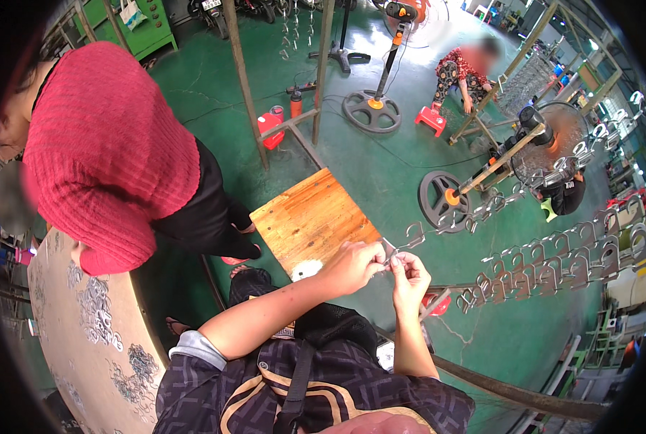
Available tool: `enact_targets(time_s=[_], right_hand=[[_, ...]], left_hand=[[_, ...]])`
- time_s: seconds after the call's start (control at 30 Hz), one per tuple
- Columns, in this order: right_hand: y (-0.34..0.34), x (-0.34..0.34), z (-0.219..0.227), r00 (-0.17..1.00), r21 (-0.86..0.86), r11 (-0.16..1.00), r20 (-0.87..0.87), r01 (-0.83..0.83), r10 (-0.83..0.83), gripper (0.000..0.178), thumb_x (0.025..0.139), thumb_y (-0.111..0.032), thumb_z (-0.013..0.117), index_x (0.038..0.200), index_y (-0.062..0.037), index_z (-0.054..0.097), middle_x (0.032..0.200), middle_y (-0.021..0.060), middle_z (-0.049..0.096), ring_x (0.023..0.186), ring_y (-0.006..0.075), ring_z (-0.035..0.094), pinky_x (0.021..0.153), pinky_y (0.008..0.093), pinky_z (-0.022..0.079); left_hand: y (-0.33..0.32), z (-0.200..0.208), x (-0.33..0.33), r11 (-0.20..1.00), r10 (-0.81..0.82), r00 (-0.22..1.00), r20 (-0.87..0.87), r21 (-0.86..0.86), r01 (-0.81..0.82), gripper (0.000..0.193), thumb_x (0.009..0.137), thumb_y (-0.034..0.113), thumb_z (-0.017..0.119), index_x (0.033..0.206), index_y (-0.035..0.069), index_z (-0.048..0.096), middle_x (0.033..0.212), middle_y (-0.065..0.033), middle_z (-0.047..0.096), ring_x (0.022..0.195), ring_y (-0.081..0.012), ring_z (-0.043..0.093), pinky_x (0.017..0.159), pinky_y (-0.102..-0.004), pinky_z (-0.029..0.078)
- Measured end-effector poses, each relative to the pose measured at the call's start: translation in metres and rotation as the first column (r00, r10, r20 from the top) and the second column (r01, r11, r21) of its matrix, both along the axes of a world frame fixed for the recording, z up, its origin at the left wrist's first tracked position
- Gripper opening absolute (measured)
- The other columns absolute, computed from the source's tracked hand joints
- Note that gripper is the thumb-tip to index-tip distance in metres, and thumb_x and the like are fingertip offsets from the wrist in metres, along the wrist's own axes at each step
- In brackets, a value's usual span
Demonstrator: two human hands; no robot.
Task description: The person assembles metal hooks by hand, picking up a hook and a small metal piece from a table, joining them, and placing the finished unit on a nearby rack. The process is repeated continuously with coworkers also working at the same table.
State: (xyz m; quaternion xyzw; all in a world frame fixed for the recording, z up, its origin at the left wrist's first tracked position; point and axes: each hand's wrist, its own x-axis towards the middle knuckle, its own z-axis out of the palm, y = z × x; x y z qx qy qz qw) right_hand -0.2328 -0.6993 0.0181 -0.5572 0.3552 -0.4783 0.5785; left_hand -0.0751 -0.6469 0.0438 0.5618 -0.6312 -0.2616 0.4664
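Note:
Both hands meet in front of me, above the right edge of a wooden tabletop [312,217]. My left hand [355,267] is closed in a pinch on a small shiny metal hook [389,249]. Close beside it, my right hand [410,281] pinches the same spot with thumb and forefinger. A bent metal hook piece [414,233] sticks out just beyond the fingertips, in line with a string of similar pieces running to the right. Fingers partly hide the held hook, so its full shape cannot be made out.
Rows of hanging metal hooks [540,273] extend at right. On my left, a round-edged table [66,325] bears piles of metal pieces, with a person in a red sweater [113,145] leaning over it. Ahead stand metal frame posts [243,79] and fan bases [372,112].

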Motion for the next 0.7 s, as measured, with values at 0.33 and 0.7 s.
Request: enact_targets(time_s=[0.33, 0.7], right_hand=[[0.002, 0.007, -0.006, 1.000, -0.045, 0.999, 0.025, 0.013, -0.012, 0.009, 0.087, 0.000, 0.067, 0.094, 0.0025, 0.063, 0.084, 0.0042, 0.063, 0.074, 0.0100, 0.061, 0.070, 0.0236, 0.050], [-0.004, 0.009, -0.011, 0.997, -0.031, 0.998, 0.043, 0.061, -0.059, 0.009, 0.090, -0.003, 0.065, 0.095, 0.0008, 0.060, 0.085, 0.0024, 0.061, 0.076, 0.0088, 0.059, 0.072, 0.0231, 0.050]], left_hand=[[-0.005, -0.003, -0.003, 0.996, 0.088, 0.992, 0.087, 0.013, -0.089, 0.016, 0.080, 0.006, 0.069, 0.083, 0.003, 0.054, 0.073, -0.0125, 0.063, 0.068, -0.0293, 0.064, 0.060, -0.0376, 0.048], [0.003, -0.010, 0.003, 0.989, 0.010, 0.995, -0.098, 0.146, 0.004, 0.026, 0.081, 0.006, 0.069, 0.103, 0.002, 0.055, 0.098, -0.0137, 0.066, 0.095, -0.0264, 0.067, 0.085, -0.0380, 0.051]])
